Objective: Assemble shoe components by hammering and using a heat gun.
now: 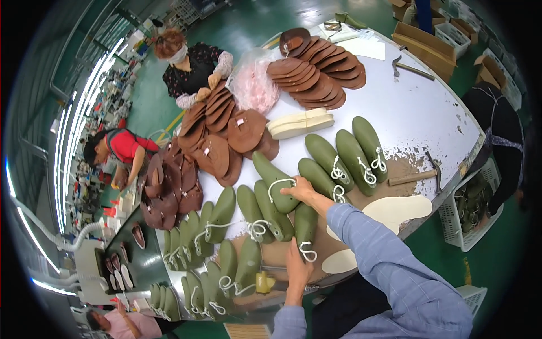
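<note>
Lasts in rows on table (easy reach, I suppose) | my right hand clamps green last among them, by its corded end | left hand, apart, at lower last; grip I cannot tell

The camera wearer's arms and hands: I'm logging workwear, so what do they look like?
The right sleeve is long, light blue cloth with a faint fine pattern, creased along its length. The left sleeve, mostly out of frame, shows similar blue cloth. The right hand and left hand wear no gloves.
</note>
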{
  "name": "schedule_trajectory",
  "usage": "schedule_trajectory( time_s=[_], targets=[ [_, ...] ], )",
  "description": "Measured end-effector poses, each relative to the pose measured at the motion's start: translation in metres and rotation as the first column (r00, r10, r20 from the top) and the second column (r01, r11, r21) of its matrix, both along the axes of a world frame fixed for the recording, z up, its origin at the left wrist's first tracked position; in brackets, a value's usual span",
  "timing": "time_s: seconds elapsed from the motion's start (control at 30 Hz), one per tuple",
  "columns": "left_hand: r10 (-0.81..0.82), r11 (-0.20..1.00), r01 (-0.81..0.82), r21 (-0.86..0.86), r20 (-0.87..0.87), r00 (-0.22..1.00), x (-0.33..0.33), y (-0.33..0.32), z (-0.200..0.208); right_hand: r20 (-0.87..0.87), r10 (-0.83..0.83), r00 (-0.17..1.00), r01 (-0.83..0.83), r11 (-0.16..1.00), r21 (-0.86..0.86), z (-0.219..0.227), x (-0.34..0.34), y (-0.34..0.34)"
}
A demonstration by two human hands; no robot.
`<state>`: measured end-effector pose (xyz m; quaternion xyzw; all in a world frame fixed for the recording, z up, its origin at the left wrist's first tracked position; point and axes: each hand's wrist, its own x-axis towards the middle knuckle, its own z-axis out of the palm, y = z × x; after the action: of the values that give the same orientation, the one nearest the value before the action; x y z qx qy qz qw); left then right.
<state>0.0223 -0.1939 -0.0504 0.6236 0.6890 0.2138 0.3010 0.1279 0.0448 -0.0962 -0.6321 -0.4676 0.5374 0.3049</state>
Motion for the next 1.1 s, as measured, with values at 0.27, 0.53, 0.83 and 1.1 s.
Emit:
schedule_trajectory(
  time_s=[0.27, 0.53, 0.83, 1.1],
  targets=[
    [0.492, 0.809, -0.582, -0.083, 0.638, 0.592, -0.005, 0.068, 0.104, -0.263, -0.011, 0.965, 0.038, 0.995, 0.097, 0.073, 0.032, -0.107],
    [0.507, 0.861, -0.163, -0.482, 0.838, 0.203, 0.02, 0.044, 0.096, 0.216, 0.126, 0.968, -0.214, 0.863, 0.458, 0.095, 0.178, -0.204],
    [0.507, 0.843, 0.047, -0.536, 0.763, -0.401, 0.003, -0.075, 0.076, 0.839, 0.021, 0.544, -0.227, 0.966, 0.123, 0.026, 0.325, -0.251],
    [0.412, 0.86, -0.123, -0.495, 0.816, -0.406, -0.017, -0.106, 0.082, 0.716, -0.216, 0.664, 0.105, 0.975, 0.197, 0.064, 0.323, -0.246]
  ],
)
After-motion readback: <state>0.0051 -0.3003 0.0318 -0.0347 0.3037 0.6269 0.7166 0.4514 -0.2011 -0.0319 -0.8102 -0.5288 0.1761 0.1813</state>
